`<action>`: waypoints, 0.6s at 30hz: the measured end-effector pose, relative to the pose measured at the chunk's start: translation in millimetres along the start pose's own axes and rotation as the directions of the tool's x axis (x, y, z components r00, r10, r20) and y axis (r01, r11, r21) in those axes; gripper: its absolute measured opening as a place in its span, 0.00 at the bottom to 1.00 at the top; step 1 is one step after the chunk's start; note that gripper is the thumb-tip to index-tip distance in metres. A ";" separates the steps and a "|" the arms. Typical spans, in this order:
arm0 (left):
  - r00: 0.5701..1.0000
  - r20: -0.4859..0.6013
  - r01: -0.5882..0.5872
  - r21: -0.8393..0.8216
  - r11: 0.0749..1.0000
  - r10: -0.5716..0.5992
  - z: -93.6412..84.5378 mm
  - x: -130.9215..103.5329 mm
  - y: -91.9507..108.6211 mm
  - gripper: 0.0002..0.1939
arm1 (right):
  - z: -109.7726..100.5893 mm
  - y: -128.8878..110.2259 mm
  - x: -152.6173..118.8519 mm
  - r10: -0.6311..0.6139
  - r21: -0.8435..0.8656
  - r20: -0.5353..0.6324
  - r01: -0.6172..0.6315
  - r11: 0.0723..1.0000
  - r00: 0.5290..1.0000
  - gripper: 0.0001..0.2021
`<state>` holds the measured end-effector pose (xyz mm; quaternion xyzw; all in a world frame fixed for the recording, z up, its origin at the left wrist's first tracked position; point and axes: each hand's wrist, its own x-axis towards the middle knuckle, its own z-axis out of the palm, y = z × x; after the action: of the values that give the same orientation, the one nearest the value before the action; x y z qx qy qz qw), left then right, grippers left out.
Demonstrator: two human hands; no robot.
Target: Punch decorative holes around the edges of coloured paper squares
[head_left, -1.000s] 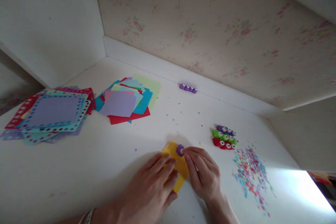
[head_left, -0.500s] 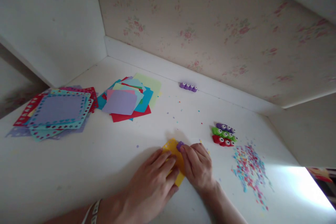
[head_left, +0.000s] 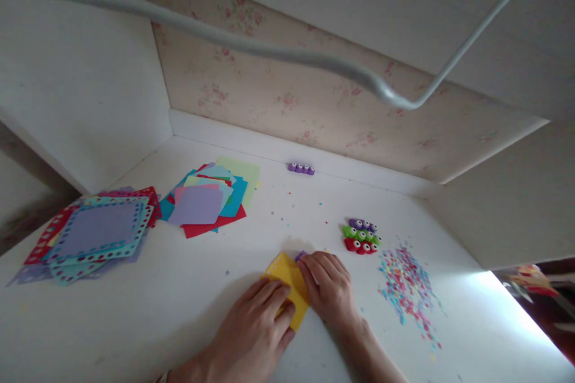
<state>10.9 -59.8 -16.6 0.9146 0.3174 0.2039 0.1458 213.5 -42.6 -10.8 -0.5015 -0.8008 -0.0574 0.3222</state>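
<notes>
Two hands [head_left: 254, 329] [head_left: 332, 287], one sheet [head_left: 285, 266], one near punch [head_left: 300, 255], four far punches [head_left: 301, 169], three right punch rows [head_left: 361, 235], two paper piles [head_left: 196, 204] [head_left: 101, 229], one confetti patch [head_left: 406, 284].

From close above, the head camera faces forward and down over the table [head_left: 135, 323] toward floral wallpaper [head_left: 287, 102].
</notes>
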 end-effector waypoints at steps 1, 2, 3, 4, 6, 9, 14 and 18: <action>1.000 -0.002 -0.005 -0.003 1.000 0.005 -0.6 0.2 -0.5 0.11 | -1.6 5.6 -1.7 0.035 -0.006 -0.020 -0.035 0.999 0.999 0.09; 1.000 -0.007 -0.011 -0.008 1.000 0.011 -1.1 0.5 -1.2 0.10 | -3.1 11.7 -3.3 0.077 -0.007 -0.049 -0.077 0.997 0.996 0.09; 1.000 -0.015 -0.015 -0.013 1.000 0.015 -1.6 0.9 -2.0 0.09 | -4.4 17.8 -4.7 0.124 -0.004 -0.081 -0.125 0.992 0.989 0.08; 1.000 -0.021 -0.018 -0.018 1.000 0.017 -2.2 1.3 -2.7 0.09 | -5.6 23.6 -5.9 0.174 0.001 -0.111 -0.175 0.985 0.978 0.08; 0.999 -0.030 -0.023 -0.031 0.999 0.022 -3.3 2.3 -4.1 0.07 | -7.5 32.9 -7.6 0.261 0.008 -0.134 -0.263 0.965 0.956 0.08; 0.999 -0.032 -0.020 -0.047 0.999 0.018 -4.3 3.4 -5.8 0.06 | -9.6 38.3 -9.3 0.328 0.020 -0.087 -0.328 0.944 0.940 0.08; 0.998 -0.061 -0.033 -0.046 0.998 0.030 -4.3 5.0 -9.4 0.06 | -24.2 38.1 -4.4 0.471 0.147 -0.019 -0.463 0.874 0.882 0.11; 0.996 -0.059 -0.072 -0.032 0.997 0.070 -8.8 6.9 -10.5 0.08 | -55.6 65.9 13.8 0.609 0.156 -0.062 -0.595 0.789 0.791 0.14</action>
<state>6.2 -46.2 -11.1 0.9164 0.2852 0.2407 0.1447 290.4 -22.8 25.6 -0.7048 -0.5825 0.0727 0.3983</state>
